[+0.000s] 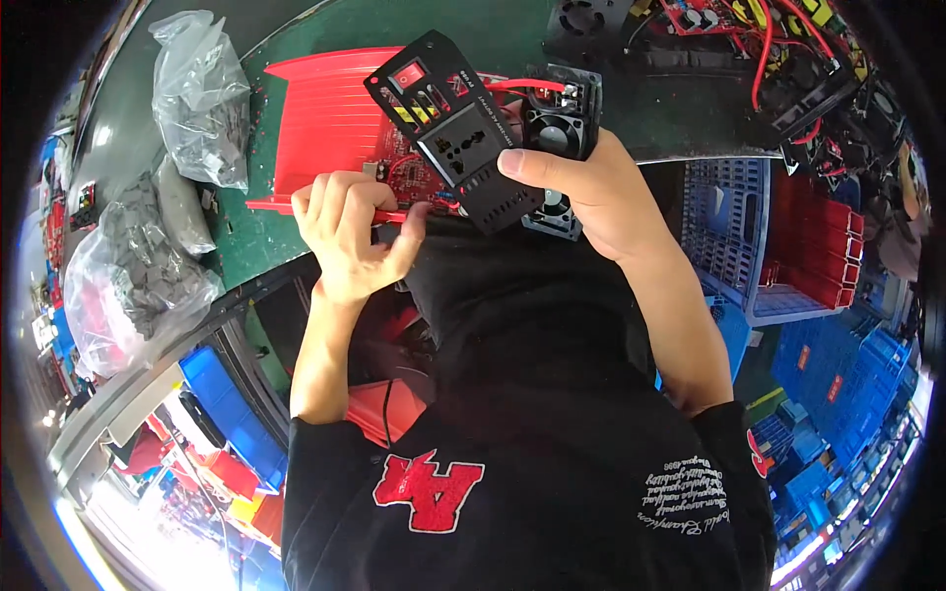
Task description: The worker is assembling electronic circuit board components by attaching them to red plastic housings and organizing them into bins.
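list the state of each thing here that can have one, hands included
Red housing: open, circuit board exposed
Left hand: fingers curled at the housing's near edge
Black socket panel: raised, tilted
Right hand: holding that panel, thumb on its face
Rocker switch: on or off, cannot tell
Fan: spinning or still, cannot tell
Upper clear bag: grey parts inside
Blue crate: red parts inside

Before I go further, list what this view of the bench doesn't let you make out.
In the head view:
Right hand: fingertips, except the thumb's, hidden behind the fan panel.
Red circuit board: partly covered by the black socket panel.
Upper-right red board: cut off by the top edge.
Grey pieces: blurred by the lower clear bag.
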A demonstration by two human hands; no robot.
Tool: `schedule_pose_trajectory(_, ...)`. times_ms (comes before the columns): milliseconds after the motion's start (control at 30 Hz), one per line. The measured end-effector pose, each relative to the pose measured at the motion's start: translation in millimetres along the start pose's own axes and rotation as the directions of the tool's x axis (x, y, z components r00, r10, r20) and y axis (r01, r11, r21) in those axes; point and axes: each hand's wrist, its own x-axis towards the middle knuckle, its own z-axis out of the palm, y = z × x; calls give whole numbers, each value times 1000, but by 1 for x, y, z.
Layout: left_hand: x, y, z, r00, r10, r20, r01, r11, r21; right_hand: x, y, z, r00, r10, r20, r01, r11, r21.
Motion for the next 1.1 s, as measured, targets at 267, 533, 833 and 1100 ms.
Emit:
schedule_pose_trajectory(267, 4, 4, -1, 999, -35, 21, 34, 999, 35, 8, 0, 6, 997, -59, -50, 63, 995, 75)
schedule_pose_trajectory(533, 0, 6, -15, 995, -97, -8, 97, 995, -25, 14, -9, 12, 998, 43, 36, -45, 998, 42)
schedule_pose_trajectory(833, -35, -43, -8, 732, -638, -240, 662, 749, 26, 36, -23, 56, 999, -5, 41, 11, 987, -159)
schedule_pose_trajectory(1100, -30, -30, -20, 692, -656, -302, 695, 719, 30, 56, -56, 92, 978, -94, 188, 130, 973, -191)
